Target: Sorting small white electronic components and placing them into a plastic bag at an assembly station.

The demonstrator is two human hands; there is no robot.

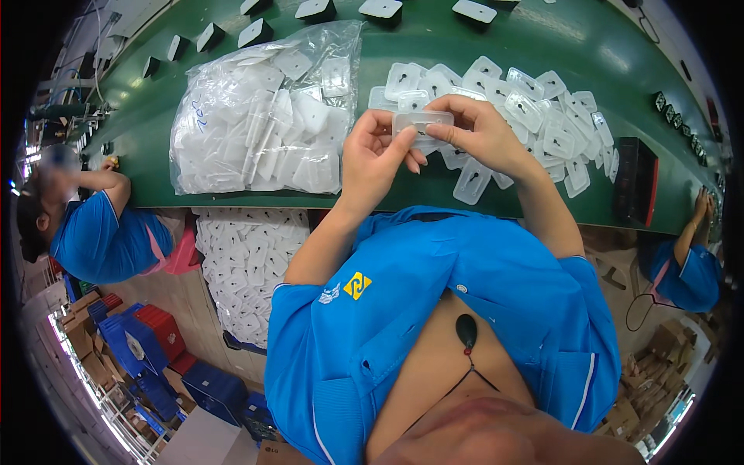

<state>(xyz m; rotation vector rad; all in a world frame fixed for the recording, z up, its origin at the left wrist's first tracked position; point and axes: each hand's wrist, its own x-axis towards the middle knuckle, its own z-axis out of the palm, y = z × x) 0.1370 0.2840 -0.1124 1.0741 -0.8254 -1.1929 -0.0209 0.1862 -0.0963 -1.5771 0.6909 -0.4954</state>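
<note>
Both hands meet over the green table, holding one translucent white plastic cover point(423, 118) between them. My left hand point(377, 151) grips its left end, thumb on top and fingers curled beneath. At the other end, my right hand point(480, 132) pinches it between thumb and fingers. Behind and to the right spreads a loose pile of similar covers point(559, 142), each with a small dark piece in the middle. A large clear plastic bag point(260, 116) full of white plastic pieces lies left of my hands.
Black blocks with white tops point(315, 9) line the table's point(380, 39) far side. A black and red box point(637, 180) stands at right. Below the table's front edge, a bin of covers point(248, 263) sits at left. Co-workers in blue sit at left point(101, 240) and right point(686, 271).
</note>
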